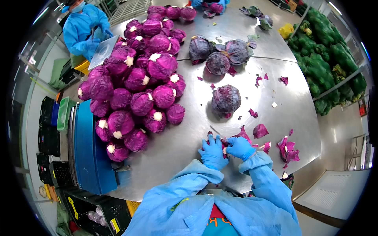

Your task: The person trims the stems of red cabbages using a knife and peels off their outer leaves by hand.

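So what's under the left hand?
Purple cabbage shows beyond its fingertips and in the gap towards the right hand. Whatever lies beneath the left hand itself is covered.

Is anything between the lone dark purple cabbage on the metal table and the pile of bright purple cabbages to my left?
Nothing visible stands between the dark purple cabbage and the bright purple cabbages, only flat metal tabletop with a tiny speck.
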Available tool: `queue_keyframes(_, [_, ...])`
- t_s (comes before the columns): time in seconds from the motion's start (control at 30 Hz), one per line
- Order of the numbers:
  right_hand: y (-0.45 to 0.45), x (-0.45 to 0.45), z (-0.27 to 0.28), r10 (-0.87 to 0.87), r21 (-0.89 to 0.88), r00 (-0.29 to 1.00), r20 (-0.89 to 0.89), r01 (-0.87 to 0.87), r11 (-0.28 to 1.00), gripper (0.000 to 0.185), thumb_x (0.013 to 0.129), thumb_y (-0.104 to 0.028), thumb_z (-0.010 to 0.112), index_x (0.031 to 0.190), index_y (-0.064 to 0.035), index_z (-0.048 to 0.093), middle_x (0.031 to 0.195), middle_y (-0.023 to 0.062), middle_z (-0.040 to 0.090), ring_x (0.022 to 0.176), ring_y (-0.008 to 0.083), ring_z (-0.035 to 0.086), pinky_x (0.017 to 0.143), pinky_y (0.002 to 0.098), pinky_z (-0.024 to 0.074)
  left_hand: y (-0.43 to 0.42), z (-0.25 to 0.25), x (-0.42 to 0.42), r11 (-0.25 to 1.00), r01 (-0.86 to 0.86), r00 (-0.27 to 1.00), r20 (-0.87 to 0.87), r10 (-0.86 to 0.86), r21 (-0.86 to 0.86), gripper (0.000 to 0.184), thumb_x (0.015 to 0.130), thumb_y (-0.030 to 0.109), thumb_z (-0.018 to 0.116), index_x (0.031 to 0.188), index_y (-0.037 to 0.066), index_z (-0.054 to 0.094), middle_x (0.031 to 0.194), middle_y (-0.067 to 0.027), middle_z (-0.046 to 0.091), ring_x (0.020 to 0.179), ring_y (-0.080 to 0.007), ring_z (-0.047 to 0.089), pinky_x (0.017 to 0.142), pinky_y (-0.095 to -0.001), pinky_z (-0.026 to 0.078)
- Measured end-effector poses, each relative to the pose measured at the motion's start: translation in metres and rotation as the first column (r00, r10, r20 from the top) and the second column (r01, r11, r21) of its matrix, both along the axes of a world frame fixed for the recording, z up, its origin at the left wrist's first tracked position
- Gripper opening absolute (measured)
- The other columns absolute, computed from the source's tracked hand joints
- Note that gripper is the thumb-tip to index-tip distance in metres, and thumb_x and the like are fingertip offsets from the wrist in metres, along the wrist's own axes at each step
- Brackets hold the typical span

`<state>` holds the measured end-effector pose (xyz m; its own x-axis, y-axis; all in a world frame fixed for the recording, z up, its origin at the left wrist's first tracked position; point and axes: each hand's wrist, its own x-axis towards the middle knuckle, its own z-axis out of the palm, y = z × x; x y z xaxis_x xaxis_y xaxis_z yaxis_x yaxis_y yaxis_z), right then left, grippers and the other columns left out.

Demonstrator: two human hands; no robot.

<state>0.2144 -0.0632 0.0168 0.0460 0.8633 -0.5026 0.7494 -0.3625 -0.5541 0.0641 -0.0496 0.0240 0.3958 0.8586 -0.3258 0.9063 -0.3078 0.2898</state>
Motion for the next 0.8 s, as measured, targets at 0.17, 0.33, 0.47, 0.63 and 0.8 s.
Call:
queue_keyframes(0.17, [0.000,-0.002,0.002,-0.099,0.018,0.994,-0.035,0.100,0.995,0.034,0.067,-0.035,0.069,0.089,-0.0092,0.070,0.082,0.0186,0.067,0.075,0.0342,0.066,0.069,0.0411,0.0525,0.002,0.002,0.001,1.000,0.000,1.000,-0.011,0.000,-0.020,0.093,0.065,0.047,0.073,0.141,0.010,0.035,0.145,-0.0166,0.032,0.127,-0.0433,0.033,0.091,-0.0592,0.040])
queue_keyframes(0.33, [-0.007,0.004,-0.011,0.056,0.261,0.993,0.100,-0.081,0.962,0.022,0.072,-0.025,0.061,0.085,-0.0091,0.067,0.074,0.0187,0.064,0.070,0.0372,0.063,0.063,0.0446,0.0505,0.000,-0.003,0.002,1.000,-0.009,1.000,-0.021,0.008,-0.010,0.092,0.066,0.047,0.072,0.141,0.009,0.036,0.146,-0.0158,0.031,0.126,-0.0428,0.034,0.090,-0.0597,0.039])
queue_keyframes(0.47, [-0.009,0.006,-0.018,0.058,0.220,0.998,-0.018,-0.053,0.974,0.029,0.072,-0.026,0.062,0.093,-0.0075,0.067,0.075,0.0173,0.065,0.067,0.0323,0.064,0.063,0.0413,0.0504,0.001,0.000,0.002,1.000,-0.003,1.000,-0.029,0.003,-0.022,0.091,0.067,0.047,0.072,0.142,0.011,0.034,0.145,-0.0143,0.029,0.127,-0.0422,0.033,0.090,-0.0587,0.039])
queue_keyframes(0.63, [-0.002,0.007,-0.003,-0.053,-0.039,0.983,-0.176,0.047,0.998,0.037,0.072,-0.025,0.067,0.103,-0.0057,0.066,0.074,0.0150,0.066,0.063,0.0248,0.063,0.063,0.0350,0.0496,-0.005,-0.002,0.006,1.000,0.012,0.999,-0.052,-0.011,0.020,0.090,0.067,0.045,0.073,0.141,0.013,0.034,0.144,-0.0136,0.029,0.127,-0.0418,0.033,0.091,-0.0578,0.039])
queue_keyframes(0.8, [-0.015,0.009,-0.033,-0.107,0.153,0.961,-0.257,0.150,0.977,0.035,0.076,-0.021,0.070,0.109,-0.0082,0.067,0.075,0.0121,0.067,0.063,0.0149,0.062,0.062,0.0297,0.0498,0.003,0.007,0.006,0.998,0.001,0.999,-0.053,-0.004,-0.061,0.094,0.064,0.045,0.076,0.141,0.012,0.034,0.145,-0.0143,0.031,0.127,-0.0412,0.033,0.092,-0.0585,0.038])
